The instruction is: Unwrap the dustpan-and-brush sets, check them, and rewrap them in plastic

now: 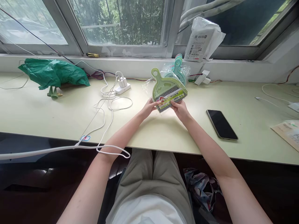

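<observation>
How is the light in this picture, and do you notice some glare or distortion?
In the head view, daylight enters through the windows and the left pane looks washed out; the same view shows glints on the plastic beside the held dustpan, and window frames leaning outward, probably wide-angle distortion.

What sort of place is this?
Probably a room in a home or small office, though I can't tell which: a long table runs beneath the window, with a power strip plugged full of chargers on it.
</observation>
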A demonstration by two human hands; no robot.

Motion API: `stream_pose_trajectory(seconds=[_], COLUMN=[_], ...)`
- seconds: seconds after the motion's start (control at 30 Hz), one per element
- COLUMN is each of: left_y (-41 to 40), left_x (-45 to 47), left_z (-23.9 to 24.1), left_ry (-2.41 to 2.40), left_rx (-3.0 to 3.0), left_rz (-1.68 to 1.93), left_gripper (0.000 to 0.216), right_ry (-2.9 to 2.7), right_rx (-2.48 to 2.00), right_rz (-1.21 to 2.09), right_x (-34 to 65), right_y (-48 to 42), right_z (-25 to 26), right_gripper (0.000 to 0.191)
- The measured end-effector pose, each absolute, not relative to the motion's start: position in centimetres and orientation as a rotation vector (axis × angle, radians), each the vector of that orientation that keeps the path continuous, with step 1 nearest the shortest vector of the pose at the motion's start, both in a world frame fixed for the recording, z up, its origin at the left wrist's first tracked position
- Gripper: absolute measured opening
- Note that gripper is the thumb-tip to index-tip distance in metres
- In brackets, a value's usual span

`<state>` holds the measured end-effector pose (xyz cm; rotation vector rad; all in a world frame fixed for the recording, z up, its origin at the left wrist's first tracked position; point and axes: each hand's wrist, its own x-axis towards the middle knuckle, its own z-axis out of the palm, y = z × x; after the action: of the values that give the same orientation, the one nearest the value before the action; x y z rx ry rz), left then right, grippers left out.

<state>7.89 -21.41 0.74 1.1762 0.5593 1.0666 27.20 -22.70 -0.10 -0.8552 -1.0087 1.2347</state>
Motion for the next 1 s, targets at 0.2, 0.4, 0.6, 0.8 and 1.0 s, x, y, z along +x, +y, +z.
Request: stream_pose_trajectory(seconds=[0.2,0.4,0.6,0.8,1.0], left_y=[-21.3,-22.2,-22.3,-21.8,-22.5], left_x=[7.6,7.8,8.2,8.4,9.0], left_z=[0.7,1.0,1.4,1.0,-0.2], left_ry=[0.615,0.600,0.549,0.544,0.547], left_rx=[1.239,1.234,1.153,1.117,1.138], left_rz=[1.037,0.805,0.874,1.040,0.857], left_gripper=[0.055,0.058,0.056,0.055,0.058], right_ry=[-1.011,-0.970,-0.977,-0.995,-0.983], right_rx=[-0.843,-0.814,-0.807,-0.811,-0.805], right_rz=[1.223,1.198,1.177,1.214,1.126], right_x=[27.4,27.2,27.2,26.6,26.1], right_y=[-22.6,-22.6,-22.6,-22.9,-23.1], right_z=[-0.1,-0.1,-0.1,-0.2,-0.4], right_gripper=[0.044,0.044,0.044,0.045,0.056])
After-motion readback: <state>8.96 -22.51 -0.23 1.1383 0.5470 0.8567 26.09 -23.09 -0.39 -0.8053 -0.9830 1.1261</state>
